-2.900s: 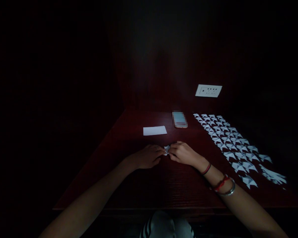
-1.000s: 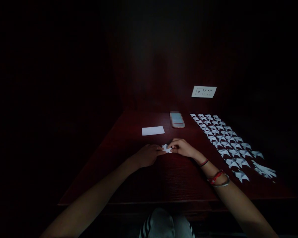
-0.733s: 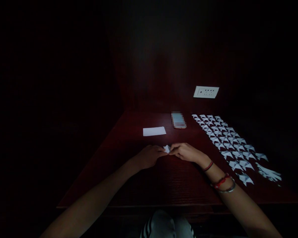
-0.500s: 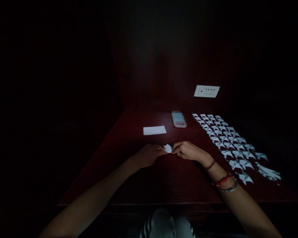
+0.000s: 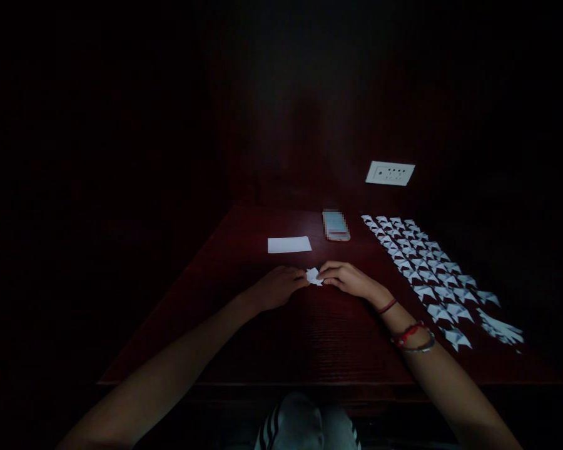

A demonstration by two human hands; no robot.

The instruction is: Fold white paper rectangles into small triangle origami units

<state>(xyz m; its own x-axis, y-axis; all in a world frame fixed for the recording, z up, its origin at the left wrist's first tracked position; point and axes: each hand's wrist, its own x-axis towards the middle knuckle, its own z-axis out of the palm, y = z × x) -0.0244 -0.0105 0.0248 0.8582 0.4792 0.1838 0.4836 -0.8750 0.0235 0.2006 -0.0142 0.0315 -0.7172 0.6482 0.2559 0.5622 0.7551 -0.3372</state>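
Observation:
A small folded white paper piece (image 5: pixel 314 276) with pointed corners lies on the dark red table between my two hands. My left hand (image 5: pixel 281 287) pinches its left edge, fingers together. From the right, my right hand (image 5: pixel 347 278) presses its bent fingers on the paper's right side. Just beyond the hands lies a flat white paper sheet (image 5: pixel 289 244). To the right, several folded paper figures (image 5: pixel 422 262) of a similar pointed shape lie in rows. The paper's finer creases are too dim and small to make out.
A phone (image 5: pixel 336 225) with a blurred screen lies toward the back of the table (image 5: pixel 244 344). Thin white paper strips (image 5: pixel 501 328) are heaped at the right, beside the rows. A white socket panel (image 5: pixel 390 174) is on the wall behind.
The right fingers have shifted from the paper's right edge slightly up over it, and its pointed outline shows more widely. The whole view has moved slightly.

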